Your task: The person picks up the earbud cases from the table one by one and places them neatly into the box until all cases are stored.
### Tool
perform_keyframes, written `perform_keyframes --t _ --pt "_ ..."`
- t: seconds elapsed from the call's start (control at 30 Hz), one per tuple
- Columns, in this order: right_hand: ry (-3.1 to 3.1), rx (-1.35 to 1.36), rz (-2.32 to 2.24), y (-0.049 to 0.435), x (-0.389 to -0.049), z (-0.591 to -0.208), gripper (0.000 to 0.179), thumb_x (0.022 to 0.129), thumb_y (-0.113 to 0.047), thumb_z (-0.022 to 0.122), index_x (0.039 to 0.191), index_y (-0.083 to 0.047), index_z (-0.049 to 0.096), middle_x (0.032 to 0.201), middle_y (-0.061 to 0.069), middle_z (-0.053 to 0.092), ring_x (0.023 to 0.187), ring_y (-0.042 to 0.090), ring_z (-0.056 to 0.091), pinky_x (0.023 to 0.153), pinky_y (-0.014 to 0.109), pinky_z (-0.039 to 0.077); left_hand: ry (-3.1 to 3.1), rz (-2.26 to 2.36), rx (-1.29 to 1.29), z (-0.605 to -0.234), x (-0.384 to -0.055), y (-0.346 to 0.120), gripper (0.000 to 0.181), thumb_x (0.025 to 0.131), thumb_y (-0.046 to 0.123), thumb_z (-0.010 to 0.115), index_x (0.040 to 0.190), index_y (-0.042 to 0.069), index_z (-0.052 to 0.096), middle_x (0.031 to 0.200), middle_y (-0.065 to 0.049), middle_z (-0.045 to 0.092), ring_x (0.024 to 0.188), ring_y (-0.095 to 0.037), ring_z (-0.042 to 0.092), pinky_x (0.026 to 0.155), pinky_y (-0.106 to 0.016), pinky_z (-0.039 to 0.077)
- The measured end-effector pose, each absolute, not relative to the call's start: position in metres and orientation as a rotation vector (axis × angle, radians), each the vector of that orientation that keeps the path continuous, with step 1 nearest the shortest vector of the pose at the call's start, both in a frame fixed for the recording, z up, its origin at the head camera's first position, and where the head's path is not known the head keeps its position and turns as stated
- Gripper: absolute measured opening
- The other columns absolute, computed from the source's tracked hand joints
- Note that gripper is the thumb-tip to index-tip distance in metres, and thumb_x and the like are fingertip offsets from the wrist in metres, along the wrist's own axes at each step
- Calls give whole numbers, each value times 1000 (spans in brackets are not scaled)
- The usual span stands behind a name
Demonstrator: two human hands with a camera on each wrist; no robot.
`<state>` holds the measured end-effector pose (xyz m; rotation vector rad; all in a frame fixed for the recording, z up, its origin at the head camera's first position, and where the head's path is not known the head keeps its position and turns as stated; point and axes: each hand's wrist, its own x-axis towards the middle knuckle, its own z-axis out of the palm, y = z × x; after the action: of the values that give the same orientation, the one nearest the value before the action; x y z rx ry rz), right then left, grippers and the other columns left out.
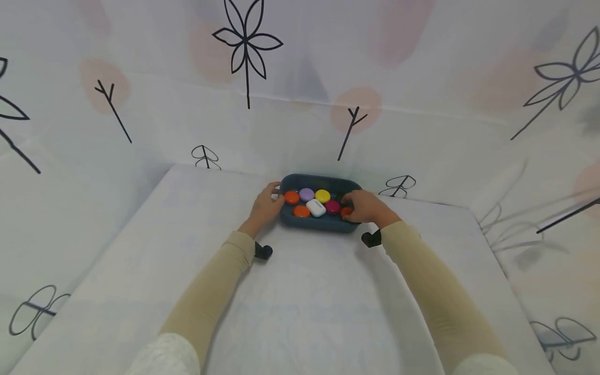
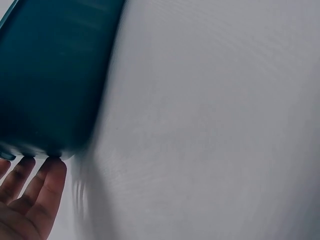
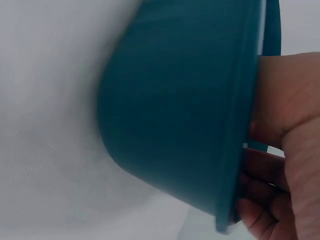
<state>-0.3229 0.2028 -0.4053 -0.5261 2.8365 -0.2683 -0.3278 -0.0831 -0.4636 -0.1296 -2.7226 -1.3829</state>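
A dark teal plastic basin (image 1: 319, 227) stands near the back of the table. In it lie several glossy round pieces, among them a purple one (image 1: 307, 195), a yellow one (image 1: 322, 196) and a dark red one (image 1: 333, 207), plus a white rounded case (image 1: 316, 208). My left hand (image 1: 266, 207) holds the basin's left end; in the left wrist view its fingertips (image 2: 56, 162) touch the outer wall. Reaching over the right end, my right hand (image 1: 367, 207) has thumb and fingers around an orange round piece (image 1: 346, 212). The basin's wall hides that grasp in the right wrist view.
A white cloth covers the table (image 1: 328, 302). Behind it and along both sides hangs a pale curtain (image 1: 290, 135) with line-drawn flowers, close to the basin's back rim. A black heart-shaped piece (image 1: 372, 238) shows at the right wrist, and a similar one (image 1: 264, 252) at the left.
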Motion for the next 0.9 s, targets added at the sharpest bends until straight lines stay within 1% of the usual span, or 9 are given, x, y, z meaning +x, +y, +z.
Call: perform_keyframes --t 0.23,0.4,0.7,0.9 --pt "2809 -531 -273 204 -327 -408 44 74 -28 65 114 -11 56 106 5 55 89 21 46 75 34 42 -2693 -1445 -127 -468 -331 -84 49 80 29 45 129 22 40 112 -4 56 82 -17 56 70 -30 45" --pt "2811 -534 -230 205 -330 -411 45 73 -29 66 113 -11 57 103 3 57 86 20 47 74 33 42 -2678 -1470 -109 -467 -329 -83 49 79 29 46 128 23 41 111 -4 56 81 -17 56 69 -30 45" --pt "2855 -561 -178 206 -334 -420 41 72 -29 66 110 -14 59 102 4 56 90 22 45 80 38 41 -2652 -1474 -89 -470 -329 -82 49 78 26 47 127 23 42 110 -3 57 78 -16 57 64 -27 45" --pt "2890 -552 -66 203 -335 -421 43 70 -32 68 108 -15 59 98 4 58 88 23 46 81 39 40 -2656 -1466 -79 -471 -330 -81 48 79 26 46 126 25 42 110 -2 57 78 -15 56 66 -28 45"
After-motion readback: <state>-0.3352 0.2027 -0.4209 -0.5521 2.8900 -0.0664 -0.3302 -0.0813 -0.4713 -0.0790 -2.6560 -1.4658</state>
